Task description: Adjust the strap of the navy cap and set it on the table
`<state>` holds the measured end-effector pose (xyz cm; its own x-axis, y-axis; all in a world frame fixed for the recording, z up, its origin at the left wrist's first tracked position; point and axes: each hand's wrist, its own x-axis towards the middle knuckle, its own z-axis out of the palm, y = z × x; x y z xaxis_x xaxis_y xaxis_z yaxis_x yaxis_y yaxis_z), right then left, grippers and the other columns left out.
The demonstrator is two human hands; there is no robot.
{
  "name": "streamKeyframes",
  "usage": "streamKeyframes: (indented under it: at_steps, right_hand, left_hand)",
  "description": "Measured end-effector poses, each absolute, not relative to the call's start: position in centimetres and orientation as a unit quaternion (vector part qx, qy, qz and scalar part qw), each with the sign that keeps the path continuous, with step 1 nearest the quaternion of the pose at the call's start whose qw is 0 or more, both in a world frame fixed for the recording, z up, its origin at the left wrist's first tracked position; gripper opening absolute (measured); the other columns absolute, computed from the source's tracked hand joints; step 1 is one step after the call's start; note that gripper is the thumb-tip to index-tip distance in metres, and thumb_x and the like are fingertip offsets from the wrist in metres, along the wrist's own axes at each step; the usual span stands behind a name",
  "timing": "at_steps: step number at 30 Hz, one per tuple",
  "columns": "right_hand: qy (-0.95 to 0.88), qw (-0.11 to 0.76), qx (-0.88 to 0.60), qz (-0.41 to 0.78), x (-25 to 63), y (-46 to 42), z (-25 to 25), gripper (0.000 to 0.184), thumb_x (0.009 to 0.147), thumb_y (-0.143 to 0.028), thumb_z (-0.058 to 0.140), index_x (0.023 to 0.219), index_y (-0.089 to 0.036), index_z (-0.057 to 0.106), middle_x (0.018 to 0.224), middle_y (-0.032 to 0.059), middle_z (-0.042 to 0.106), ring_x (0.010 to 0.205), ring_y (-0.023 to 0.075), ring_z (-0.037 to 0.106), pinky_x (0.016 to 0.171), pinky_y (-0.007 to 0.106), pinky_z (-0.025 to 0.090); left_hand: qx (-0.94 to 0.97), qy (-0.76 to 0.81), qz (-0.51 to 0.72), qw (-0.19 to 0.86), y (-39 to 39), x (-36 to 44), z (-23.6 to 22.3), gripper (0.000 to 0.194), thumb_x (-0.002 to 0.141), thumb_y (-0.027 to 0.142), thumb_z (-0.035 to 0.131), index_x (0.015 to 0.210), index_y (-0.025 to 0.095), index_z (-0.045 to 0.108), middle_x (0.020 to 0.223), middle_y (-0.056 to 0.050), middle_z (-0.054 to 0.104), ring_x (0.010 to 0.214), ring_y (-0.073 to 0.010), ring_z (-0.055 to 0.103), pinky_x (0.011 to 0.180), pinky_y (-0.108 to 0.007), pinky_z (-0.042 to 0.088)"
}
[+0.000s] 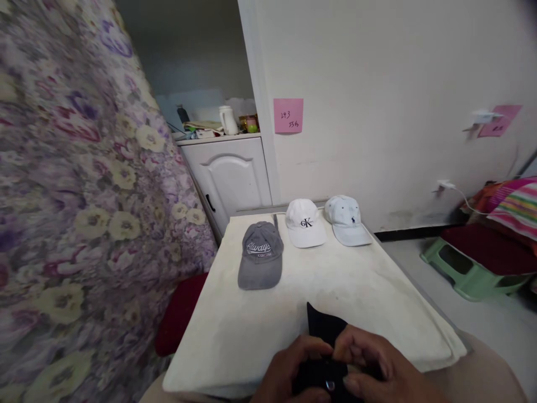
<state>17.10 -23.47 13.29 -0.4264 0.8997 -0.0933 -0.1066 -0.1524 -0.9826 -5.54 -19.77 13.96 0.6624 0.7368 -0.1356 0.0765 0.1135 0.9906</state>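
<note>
A black cap [325, 330] lies at the near edge of the white-covered table [235, 330]. My left hand [289, 369] and my right hand [373, 364] both grip it with curled fingers, close together at its near end. Farther back on the table sit a grey cap [260, 254] with white lettering, a white cap [305, 223] with a black logo, and a pale blue cap [346, 220], all apart from my hands.
A flowered curtain [84, 196] hangs along the left. A white cabinet [229, 173] with a jug and clutter stands behind the table. A pink note [288, 115] is stuck on the wall. A green stool [465, 268] and striped bedding [512, 207] are at the right.
</note>
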Motion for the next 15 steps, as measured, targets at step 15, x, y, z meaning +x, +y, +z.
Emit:
streamKeyframes:
  at_steps: [15]
  right_hand:
    - [-0.490,0.413,-0.332,0.693,16.3,-23.0,12.2,0.045,0.075,-0.058,0.079,0.090,-0.022,0.056,0.069,-0.0066,0.045,0.055,0.0062,0.031,0.047,0.018,0.024]
  left_hand:
    - [0.692,0.364,0.287,0.553,-19.7,-6.1,13.2,0.046,0.068,0.016,0.081,0.108,0.036,0.068,0.104,0.005,0.065,0.099,-0.0197,0.057,0.088,-0.029,0.038]
